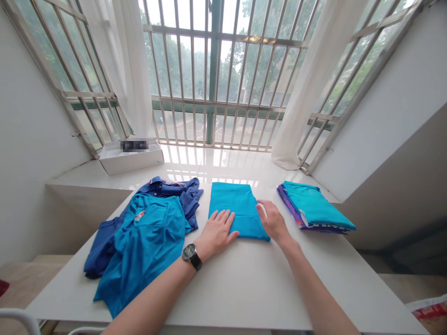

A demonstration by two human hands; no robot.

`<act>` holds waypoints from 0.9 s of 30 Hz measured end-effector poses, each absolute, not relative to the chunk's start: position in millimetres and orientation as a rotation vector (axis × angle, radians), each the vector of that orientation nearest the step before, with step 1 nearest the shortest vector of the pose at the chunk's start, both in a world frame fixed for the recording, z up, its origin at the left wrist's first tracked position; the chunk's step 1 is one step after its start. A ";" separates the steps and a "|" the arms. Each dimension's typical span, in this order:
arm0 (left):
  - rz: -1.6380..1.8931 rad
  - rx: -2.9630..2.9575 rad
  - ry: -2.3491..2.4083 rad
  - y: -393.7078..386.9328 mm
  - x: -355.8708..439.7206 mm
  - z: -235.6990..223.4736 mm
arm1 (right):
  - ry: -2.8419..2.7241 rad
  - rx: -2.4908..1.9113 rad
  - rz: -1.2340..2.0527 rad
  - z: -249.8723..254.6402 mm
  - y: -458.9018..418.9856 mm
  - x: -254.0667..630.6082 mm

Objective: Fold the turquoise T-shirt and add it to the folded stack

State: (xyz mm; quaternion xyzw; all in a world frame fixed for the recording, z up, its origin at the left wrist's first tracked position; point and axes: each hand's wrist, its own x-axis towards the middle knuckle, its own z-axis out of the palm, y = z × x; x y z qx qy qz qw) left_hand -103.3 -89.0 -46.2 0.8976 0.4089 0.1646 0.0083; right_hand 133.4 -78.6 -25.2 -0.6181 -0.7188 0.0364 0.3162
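Observation:
A blue shirt (pixel 232 200), folded into a flat rectangle, lies at the middle of the white table (pixel 240 284). My left hand (pixel 218 230), with a watch (pixel 189 252) on its wrist, rests flat on the shirt's near left part, fingers spread. At the shirt's right edge is my right hand (pixel 271 221), its fingers bent and thumb apart; whether it pinches the fabric I cannot tell. To the left lie an unfolded blue shirt (pixel 150 246) and, partly under it, a navy polo shirt (pixel 171 188).
A stack of folded shirts (pixel 314 204), turquoise on top and purple below, sits at the table's right. Behind, a white box (pixel 132 160) stands on the glossy window sill (pixel 195 160). White curtains (pixel 307 88) hang before the barred window (pixel 226 70).

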 end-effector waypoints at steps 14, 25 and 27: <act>0.489 2.681 1.595 -89.3 -108.0 -55.4 | -2.420 -1.823 0.216 -51.1 -87.1 111.8; 0.447 2.565 1.638 -69.7 -139.4 -46.9 | -2.389 -1.843 0.172 -47.1 -86.9 110.8; 0.535 2.639 1.540 -70.5 -136.8 -41.0 | -2.369 -1.770 0.063 -38.9 -90.0 106.4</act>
